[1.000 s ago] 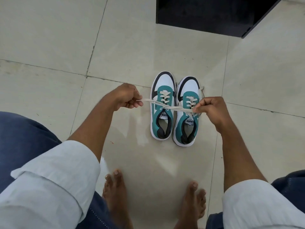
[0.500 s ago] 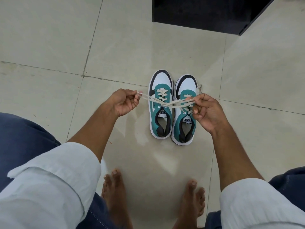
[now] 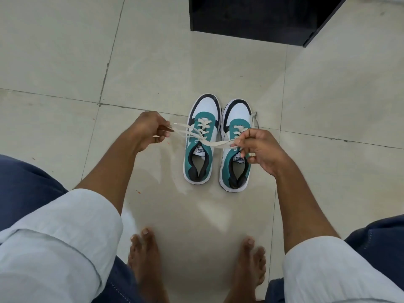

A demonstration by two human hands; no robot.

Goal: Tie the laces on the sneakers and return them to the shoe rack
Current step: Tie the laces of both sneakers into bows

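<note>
Sneakers: two teal, white and black low-top sneakers (image 3: 215, 142), side by side, touching, on the pale tiled floor (image 3: 65, 62).
Writing: "PUMA" on both tongue labels.
Laces: cream flat laces (image 3: 209, 143) of the left shoe, pulled out sideways.
Left hand (image 3: 148, 130): fingers pinched closed on lace strands.
Right hand (image 3: 260, 149): pinched closed on the other lace end, above the right shoe.
Bare feet: two.
Black cabinet (image 3: 258, 16): one, beyond the shoes.

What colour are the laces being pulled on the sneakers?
The flat shoelaces are cream or off-white, seen in the head view, the only one.
</note>
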